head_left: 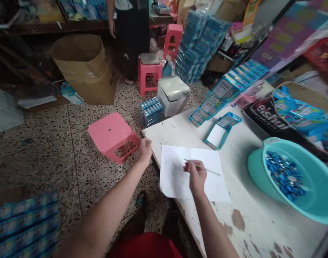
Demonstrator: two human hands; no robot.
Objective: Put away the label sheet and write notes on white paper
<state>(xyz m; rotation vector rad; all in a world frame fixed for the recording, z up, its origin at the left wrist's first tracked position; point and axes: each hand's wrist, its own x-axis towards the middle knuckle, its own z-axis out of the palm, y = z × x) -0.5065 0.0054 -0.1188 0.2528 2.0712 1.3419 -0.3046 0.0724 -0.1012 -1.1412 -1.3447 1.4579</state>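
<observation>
My right hand [197,175] pinches a slim pen [210,171] above a white sheet of paper [171,179]. The pen slants, its tip towards the upper left of the sheet. Faint marks show along the paper's left side, and the paper reaches the table's edge. At the near left corner of the white table [177,130], my left hand [145,150] has its fingers curled. It is close to a pink plastic stool [111,130]; blur hides whether it grips the table edge, the stool or anything else.
On the table stand an open blue box [227,123], stacked blue boxes [228,86] and a turquoise tub [263,172] of blue and silver pieces. A white carton [177,95], a cardboard box [85,71] and another stool [150,70] stand on the floor. Someone [133,36] stands beyond.
</observation>
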